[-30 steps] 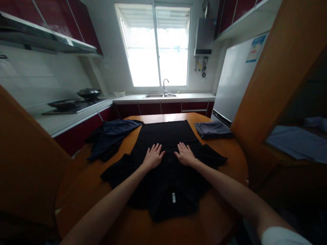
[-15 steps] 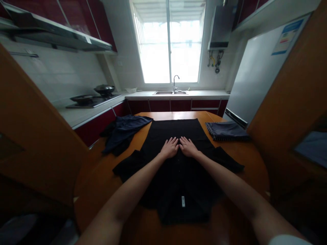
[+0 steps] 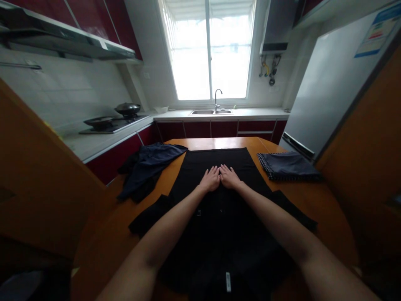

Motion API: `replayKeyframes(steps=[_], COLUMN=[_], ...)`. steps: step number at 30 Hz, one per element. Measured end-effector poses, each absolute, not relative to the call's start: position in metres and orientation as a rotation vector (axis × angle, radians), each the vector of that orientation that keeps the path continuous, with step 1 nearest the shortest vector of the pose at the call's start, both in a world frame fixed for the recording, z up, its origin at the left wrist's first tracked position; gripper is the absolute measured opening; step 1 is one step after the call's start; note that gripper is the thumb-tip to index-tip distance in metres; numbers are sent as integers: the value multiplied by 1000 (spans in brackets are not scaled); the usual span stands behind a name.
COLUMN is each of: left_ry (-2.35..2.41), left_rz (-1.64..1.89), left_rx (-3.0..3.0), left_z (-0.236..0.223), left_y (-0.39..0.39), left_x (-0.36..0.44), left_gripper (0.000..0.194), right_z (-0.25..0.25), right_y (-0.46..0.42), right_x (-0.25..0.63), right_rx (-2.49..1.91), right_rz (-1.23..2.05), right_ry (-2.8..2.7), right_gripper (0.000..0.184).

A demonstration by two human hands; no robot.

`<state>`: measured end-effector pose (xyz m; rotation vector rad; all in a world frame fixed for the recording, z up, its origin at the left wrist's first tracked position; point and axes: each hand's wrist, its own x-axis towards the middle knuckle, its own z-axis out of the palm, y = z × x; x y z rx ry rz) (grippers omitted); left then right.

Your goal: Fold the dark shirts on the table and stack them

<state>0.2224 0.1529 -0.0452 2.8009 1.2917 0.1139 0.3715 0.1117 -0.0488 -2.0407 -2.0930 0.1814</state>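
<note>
A black short-sleeved shirt (image 3: 216, 225) lies spread out, its collar and white label towards me and its hem towards the window. My left hand (image 3: 210, 179) rests flat on the middle of the shirt, fingers stretched out. Right beside it my right hand (image 3: 229, 177) also lies flat on the cloth, and the two hands meet at the fingers. Neither hand grips the fabric. The sleeves reach out to both sides, and my forearms cover part of the shirt.
Under the shirt stands a round wooden table (image 3: 206, 143). Crumpled dark blue clothing (image 3: 150, 165) lies at its left edge, a folded grey-blue cloth (image 3: 288, 165) at its right. Beyond are a counter with a sink (image 3: 211, 112), a stove with pans (image 3: 128, 109) and a fridge (image 3: 332, 79).
Both hands have slid inwards over the shirt from apart until they touch, and a little towards the hem. The camera view has shifted and come closer to the table.
</note>
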Motion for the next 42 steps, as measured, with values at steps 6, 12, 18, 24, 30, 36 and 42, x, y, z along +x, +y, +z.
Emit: replayKeyframes(steps=[6, 12, 18, 24, 30, 36, 42], left_ry=[1408, 1660, 1289, 1442, 1698, 1252, 830], left_rz=[85, 75, 87, 39, -25, 61, -32], left_rx=[2721, 2601, 2813, 2718, 2605, 2891, 2928], left_z=[-38, -21, -38, -37, -15, -14, -28], left_y=[216, 268, 259, 311, 354, 270, 171], left_x=[177, 142, 233, 206, 155, 210, 155], left_gripper=[65, 66, 59, 67, 66, 65, 74], right_z=[-49, -41, -51, -56, -40, -32, -51], right_y=[134, 165, 215, 241, 245, 207, 105], right_x=[432, 482, 411, 448, 518, 432, 396], right_rx=[-2113, -2361, -2056, -2079, -2239, -2052, -1788], right_rz=[179, 106, 120, 154, 124, 3, 78], right_ry=[-2056, -1778, -2092, -2032, -1796, -1942, -2270], right_gripper=[64, 63, 58, 61, 66, 56, 60])
